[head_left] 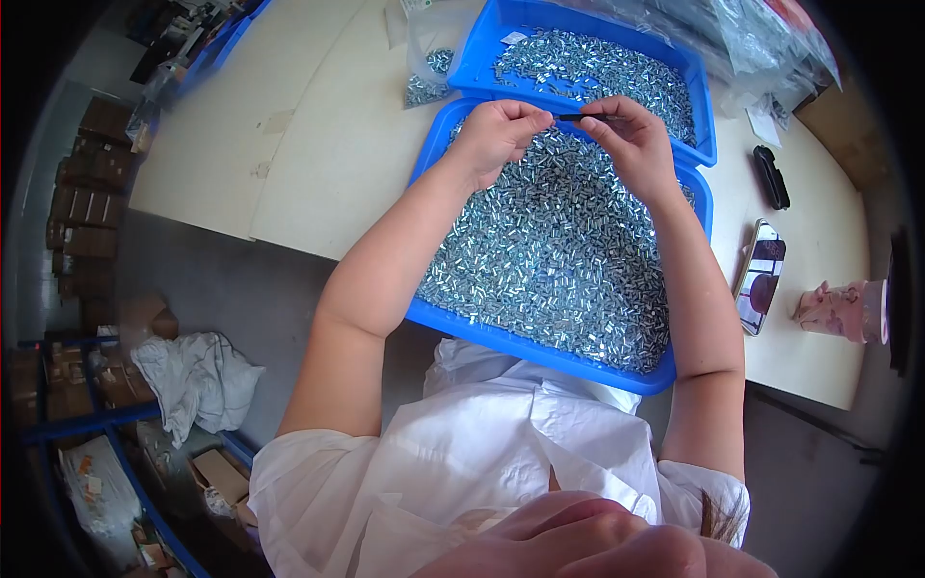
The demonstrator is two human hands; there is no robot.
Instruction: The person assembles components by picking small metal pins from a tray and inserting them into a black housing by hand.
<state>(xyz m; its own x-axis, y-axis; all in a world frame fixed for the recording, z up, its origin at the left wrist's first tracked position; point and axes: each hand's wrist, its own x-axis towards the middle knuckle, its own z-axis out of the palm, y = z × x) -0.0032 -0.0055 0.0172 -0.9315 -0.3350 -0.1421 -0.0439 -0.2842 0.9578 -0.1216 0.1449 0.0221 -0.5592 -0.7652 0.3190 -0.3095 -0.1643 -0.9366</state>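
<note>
My right hand (634, 144) pinches a thin black rod-like tool (580, 118) between thumb and fingers, its tip pointing left. Facing it, my left hand (499, 140) is closed with thumb and forefinger pressed together at that tip; whatever sits between them is too small to make out. Both hands are above the far edge of the near blue tray (540, 354). A deep layer of small shiny metal cylinders (554, 250) fills this tray.
Behind stands a second blue tray (708, 125) with more metal pieces. A clear bag of pieces (429, 77) lies beside it, plastic sheeting (742, 43) behind. On the table's right are a black case (771, 178), a phone (760, 275) and a pink cup (843, 311).
</note>
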